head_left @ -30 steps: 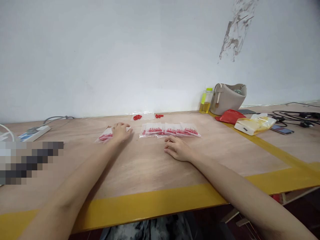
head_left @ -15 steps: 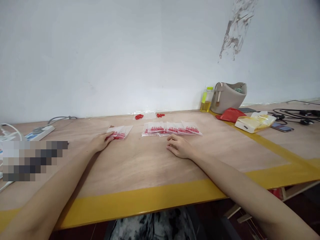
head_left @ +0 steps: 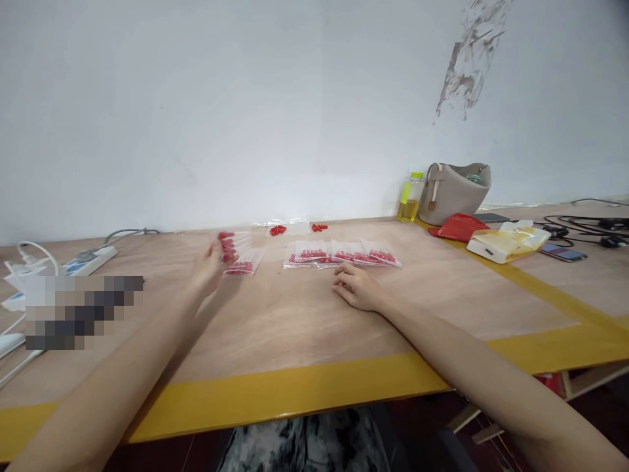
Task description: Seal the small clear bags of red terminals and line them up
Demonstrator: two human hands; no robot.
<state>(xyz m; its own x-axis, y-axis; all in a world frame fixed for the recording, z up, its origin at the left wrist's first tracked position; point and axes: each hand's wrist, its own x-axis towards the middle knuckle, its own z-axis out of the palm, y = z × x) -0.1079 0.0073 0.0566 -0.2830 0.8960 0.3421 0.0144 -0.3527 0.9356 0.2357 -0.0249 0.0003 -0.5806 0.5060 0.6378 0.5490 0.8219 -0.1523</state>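
Observation:
My left hand (head_left: 210,265) is closed on the edge of a clear plastic bag (head_left: 230,246) holding small red pieces, tilted up off the table. Under it, another bag of red pieces (head_left: 240,267) lies flat on the wood. My right hand (head_left: 360,287) rests on the table with its fingers loosely curled and apart, nothing visible in them. Just beyond it lies a row of several overlapping clear bags (head_left: 344,254), each with red pieces inside. Farther back, near the wall, are two small groups of red pieces (head_left: 278,230) on clear plastic.
A bottle of yellow liquid (head_left: 407,200), a grey bag (head_left: 455,193), a red pouch (head_left: 459,227), a white-and-yellow packet (head_left: 508,242), a phone (head_left: 564,252) and black cables (head_left: 602,229) stand or lie at the right. A power strip (head_left: 91,261) with white cables sits at the left. Yellow tape (head_left: 275,392) lines the front edge.
My left hand has turned and raised one bag, which lay almost flat before, so its red pieces now stand in view. My right hand stays in place. The view has shifted slightly.

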